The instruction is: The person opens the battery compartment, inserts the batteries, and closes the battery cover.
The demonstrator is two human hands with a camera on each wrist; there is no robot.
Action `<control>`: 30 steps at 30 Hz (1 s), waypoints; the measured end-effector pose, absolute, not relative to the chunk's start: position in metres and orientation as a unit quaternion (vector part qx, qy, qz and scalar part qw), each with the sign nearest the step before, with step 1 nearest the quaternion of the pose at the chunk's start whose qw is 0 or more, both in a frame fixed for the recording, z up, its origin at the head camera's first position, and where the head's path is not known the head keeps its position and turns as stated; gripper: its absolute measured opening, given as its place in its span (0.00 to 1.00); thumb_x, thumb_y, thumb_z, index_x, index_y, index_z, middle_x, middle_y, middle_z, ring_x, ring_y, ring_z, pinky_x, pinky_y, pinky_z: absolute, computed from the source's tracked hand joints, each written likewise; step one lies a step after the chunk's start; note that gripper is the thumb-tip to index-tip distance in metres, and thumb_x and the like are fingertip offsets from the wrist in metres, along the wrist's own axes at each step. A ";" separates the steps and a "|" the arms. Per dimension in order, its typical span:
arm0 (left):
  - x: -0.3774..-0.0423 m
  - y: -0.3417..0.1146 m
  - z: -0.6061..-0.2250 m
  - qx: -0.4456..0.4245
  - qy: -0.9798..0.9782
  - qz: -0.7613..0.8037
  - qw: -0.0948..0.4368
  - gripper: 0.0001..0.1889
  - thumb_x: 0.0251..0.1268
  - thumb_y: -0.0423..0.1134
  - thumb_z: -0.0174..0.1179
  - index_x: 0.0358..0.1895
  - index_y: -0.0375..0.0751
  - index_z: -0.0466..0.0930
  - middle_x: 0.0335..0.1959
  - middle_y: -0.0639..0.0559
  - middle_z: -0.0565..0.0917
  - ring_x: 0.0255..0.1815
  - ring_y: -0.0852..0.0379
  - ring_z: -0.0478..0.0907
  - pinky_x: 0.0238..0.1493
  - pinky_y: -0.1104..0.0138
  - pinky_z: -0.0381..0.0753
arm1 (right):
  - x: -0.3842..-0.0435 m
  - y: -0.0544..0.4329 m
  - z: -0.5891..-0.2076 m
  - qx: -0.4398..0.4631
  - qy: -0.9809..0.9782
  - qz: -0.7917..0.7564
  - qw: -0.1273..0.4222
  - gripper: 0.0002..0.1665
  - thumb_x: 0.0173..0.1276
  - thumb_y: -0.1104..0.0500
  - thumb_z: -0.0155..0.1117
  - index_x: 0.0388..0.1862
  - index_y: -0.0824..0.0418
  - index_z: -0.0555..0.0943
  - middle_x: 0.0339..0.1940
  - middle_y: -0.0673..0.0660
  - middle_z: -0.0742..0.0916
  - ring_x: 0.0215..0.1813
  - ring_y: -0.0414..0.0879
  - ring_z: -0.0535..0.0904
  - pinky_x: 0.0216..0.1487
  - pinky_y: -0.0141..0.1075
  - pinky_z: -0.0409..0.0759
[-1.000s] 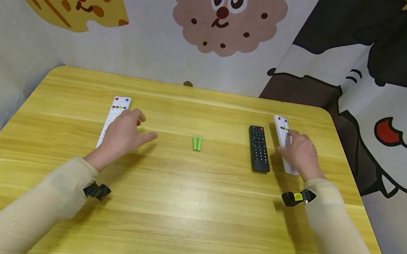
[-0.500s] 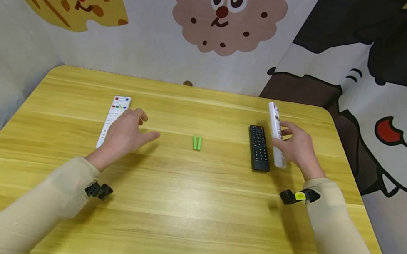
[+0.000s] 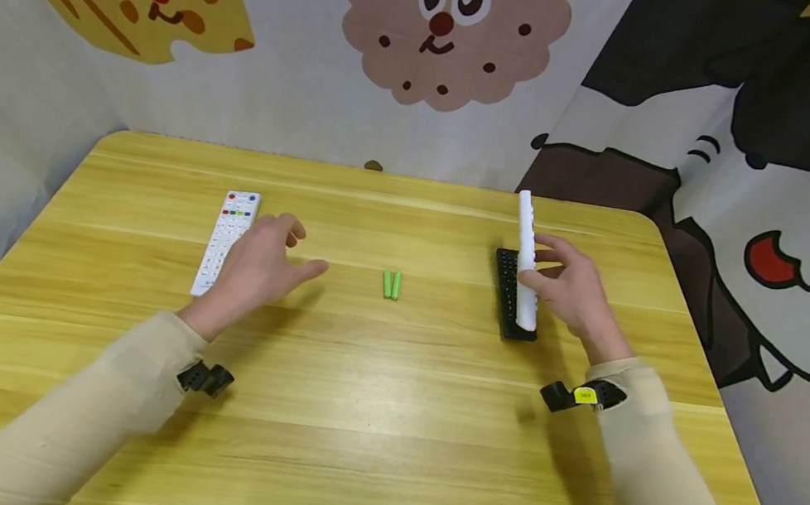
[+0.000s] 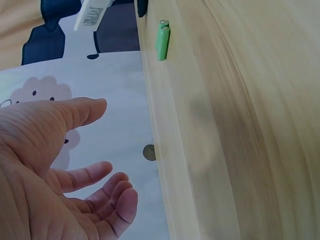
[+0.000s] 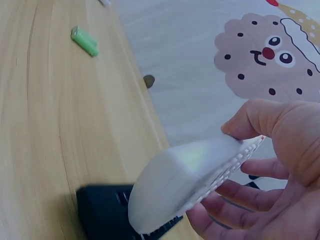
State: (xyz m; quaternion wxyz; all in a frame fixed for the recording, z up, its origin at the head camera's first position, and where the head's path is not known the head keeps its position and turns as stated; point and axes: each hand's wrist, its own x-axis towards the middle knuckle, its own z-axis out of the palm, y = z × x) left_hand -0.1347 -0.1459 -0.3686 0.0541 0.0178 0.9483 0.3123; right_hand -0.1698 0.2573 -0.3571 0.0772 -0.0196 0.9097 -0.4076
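Pinches the white remote [image 3: 527, 254] between right thumb and fingers [image 5: 250, 196], over the black remote [image 3: 507, 285]. Holds it on edge, smooth back against the thumb, buttons facing the other fingers. Holds left thumb and fingers [image 4: 85, 178] apart, just beside a second remote [image 3: 220, 244], green batteries [image 3: 396, 286] between both sets.

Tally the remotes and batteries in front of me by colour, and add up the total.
White remotes: 2, one lying near the left hand, one held in the right hand
Black remote: 1, partly hidden in the head view
Green batteries: 2, lying side by side
Total: 5
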 end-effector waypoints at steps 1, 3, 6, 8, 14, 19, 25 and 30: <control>-0.135 -0.145 -0.368 0.019 0.948 0.314 0.053 0.30 0.67 0.51 0.69 0.60 0.31 0.75 0.54 0.34 0.78 0.46 0.40 0.78 0.42 0.51 0.81 | -0.170 0.256 -0.357 -0.021 0.906 -0.415 0.077 0.38 0.70 0.64 0.65 0.79 0.61 0.67 0.66 0.72 0.78 0.59 0.65 0.81 0.44 0.35 0.83; -0.135 -0.143 -0.368 0.022 0.947 0.317 0.050 0.29 0.67 0.51 0.69 0.60 0.31 0.75 0.54 0.34 0.78 0.46 0.40 0.77 0.42 0.51 0.81 | -0.169 0.252 -0.358 -0.021 0.899 -0.430 0.080 0.39 0.70 0.64 0.65 0.79 0.61 0.66 0.67 0.72 0.78 0.60 0.64 0.80 0.45 0.33 0.82; -0.135 -0.140 -0.368 0.031 0.945 0.321 0.049 0.28 0.67 0.51 0.69 0.59 0.32 0.75 0.54 0.35 0.78 0.46 0.41 0.76 0.44 0.51 0.80 | -0.168 0.246 -0.360 -0.024 0.888 -0.451 0.084 0.40 0.71 0.65 0.65 0.80 0.61 0.65 0.67 0.72 0.78 0.61 0.64 0.79 0.48 0.37 0.83; -0.135 -0.137 -0.367 0.039 0.945 0.321 0.050 0.28 0.68 0.50 0.69 0.59 0.32 0.75 0.54 0.35 0.78 0.46 0.41 0.76 0.45 0.51 0.80 | -0.167 0.242 -0.361 -0.027 0.882 -0.463 0.087 0.40 0.71 0.65 0.65 0.80 0.62 0.65 0.67 0.72 0.78 0.62 0.64 0.79 0.52 0.42 0.84; -0.134 -0.128 -0.364 0.060 0.944 0.322 0.045 0.28 0.67 0.50 0.69 0.60 0.33 0.75 0.55 0.37 0.78 0.48 0.41 0.78 0.46 0.51 0.82 | -0.166 0.232 -0.364 -0.033 0.869 -0.483 0.102 0.40 0.72 0.65 0.63 0.81 0.61 0.63 0.68 0.72 0.77 0.65 0.64 0.78 0.60 0.54 0.82; -0.132 -0.119 -0.360 0.071 0.937 0.337 0.049 0.28 0.67 0.49 0.69 0.61 0.34 0.75 0.57 0.37 0.78 0.48 0.43 0.78 0.46 0.52 0.82 | -0.164 0.223 -0.367 -0.038 0.854 -0.507 0.110 0.41 0.72 0.66 0.62 0.82 0.62 0.61 0.70 0.72 0.76 0.66 0.64 0.77 0.63 0.56 0.82; -0.131 -0.112 -0.357 0.080 0.932 0.348 0.054 0.27 0.67 0.49 0.70 0.61 0.36 0.75 0.56 0.40 0.77 0.48 0.44 0.77 0.47 0.54 0.82 | -0.163 0.215 -0.369 -0.039 0.835 -0.537 0.111 0.41 0.72 0.67 0.62 0.82 0.63 0.61 0.70 0.71 0.76 0.67 0.64 0.76 0.64 0.57 0.80; -0.130 -0.105 -0.355 0.088 0.930 0.352 0.054 0.28 0.66 0.48 0.71 0.61 0.36 0.75 0.56 0.40 0.78 0.49 0.44 0.77 0.47 0.54 0.82 | -0.164 0.209 -0.372 -0.044 0.821 -0.559 0.109 0.40 0.71 0.68 0.62 0.81 0.63 0.63 0.69 0.71 0.76 0.66 0.63 0.76 0.63 0.51 0.81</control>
